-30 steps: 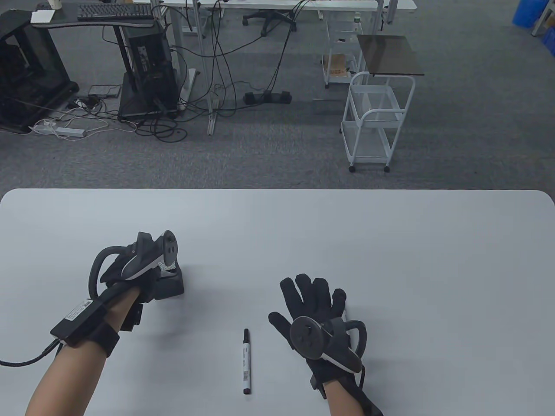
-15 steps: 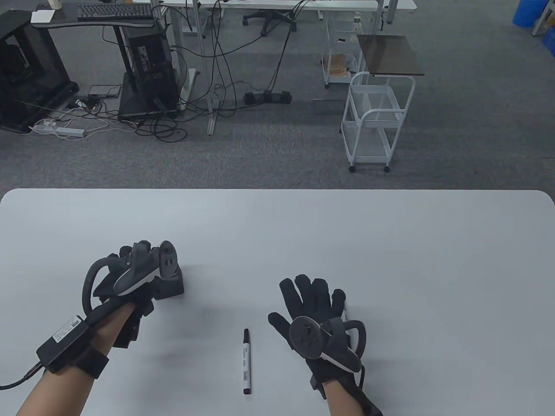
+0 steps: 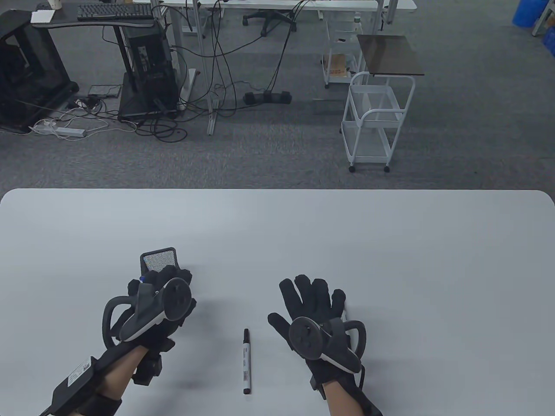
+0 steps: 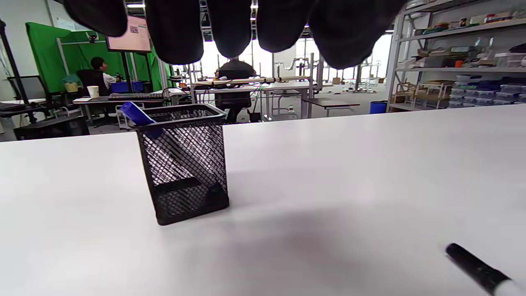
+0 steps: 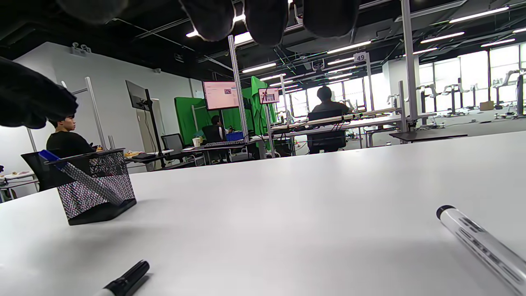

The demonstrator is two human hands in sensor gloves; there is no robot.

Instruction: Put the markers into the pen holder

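A black mesh pen holder (image 3: 158,259) stands on the white table (image 3: 390,242); it also shows in the left wrist view (image 4: 183,164) and the right wrist view (image 5: 96,187). A blue-capped marker (image 4: 137,115) leans inside it. A white marker with a black cap (image 3: 246,362) lies between my hands. A second white marker (image 5: 481,244) lies close to the right of my right hand. My left hand (image 3: 167,284) is open and empty, just in front of the holder. My right hand (image 3: 310,299) rests flat on the table with its fingers spread.
The table's far edge runs across the middle of the table view. Beyond it, on the floor, stand a white wire cart (image 3: 375,121) and desks with cables.
My left hand has drawn back from the holder toward the near edge and to the right, uncovering the holder. My right hand and the marker between the hands have not moved.
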